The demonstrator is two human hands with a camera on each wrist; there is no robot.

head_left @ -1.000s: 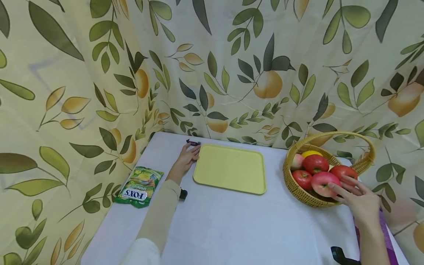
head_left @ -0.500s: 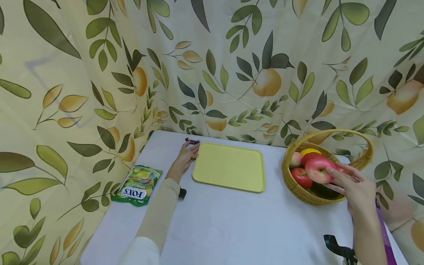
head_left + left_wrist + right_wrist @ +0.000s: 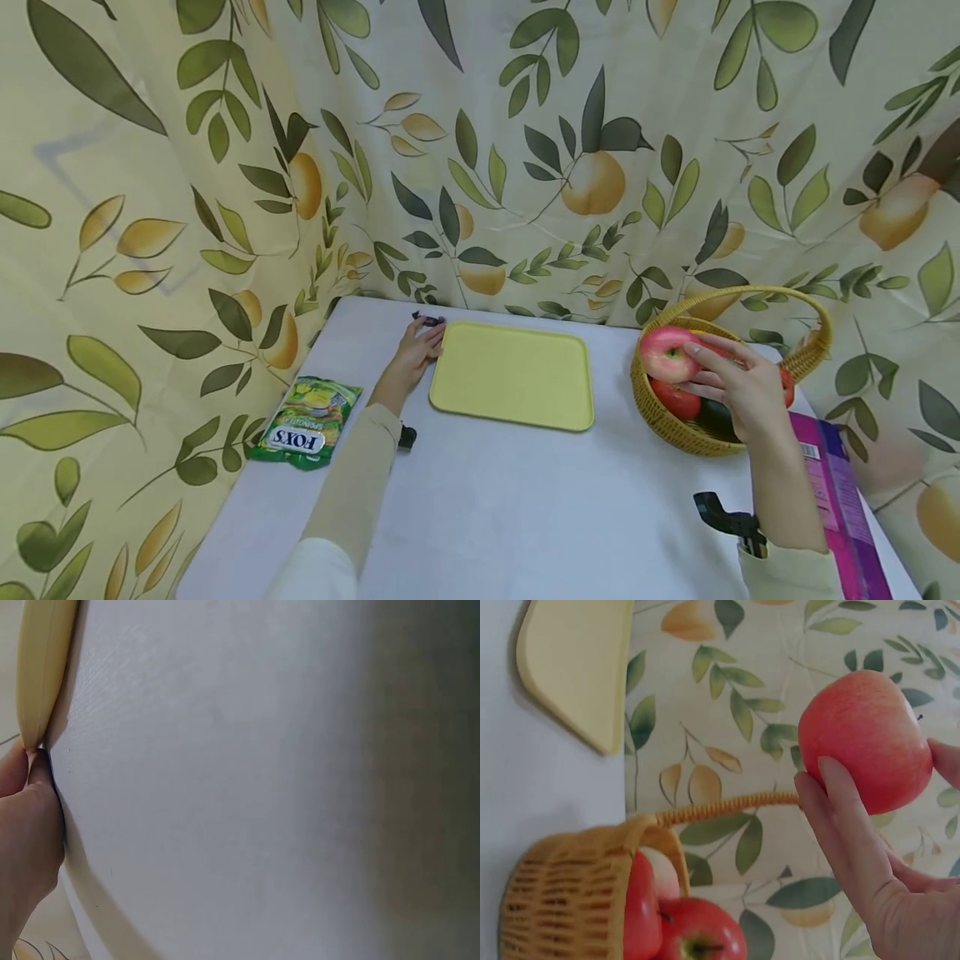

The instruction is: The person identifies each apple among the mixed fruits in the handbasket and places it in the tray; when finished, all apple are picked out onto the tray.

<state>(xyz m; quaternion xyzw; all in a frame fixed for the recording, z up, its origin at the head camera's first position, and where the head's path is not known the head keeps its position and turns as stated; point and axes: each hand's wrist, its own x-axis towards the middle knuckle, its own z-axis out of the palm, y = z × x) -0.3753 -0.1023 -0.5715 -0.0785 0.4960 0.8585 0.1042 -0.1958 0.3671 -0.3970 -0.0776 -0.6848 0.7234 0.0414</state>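
My right hand grips a pink-red apple between fingers and thumb, above the left side of a wicker basket. In the right wrist view, the apple is up off the other fruit. Red apples and a dark purple-black item lie in the basket. At the left edge of a yellow tray, my left hand rests with its fingers loosely extended, touching the rim. A small dark-wrapped piece lies at its fingertips. In the left wrist view, the fingers meet the tray's edge.
A green Fox's bag lies on the white-covered table at the left. A pink and purple package sits by the right forearm. The basket's tall handle arches above the fruit. A leaf-patterned curtain backs the table.
My right hand has taken hold of the pink-red apple, lifted it from among the fruit and carried it left. The left hand stays at the tray's edge.
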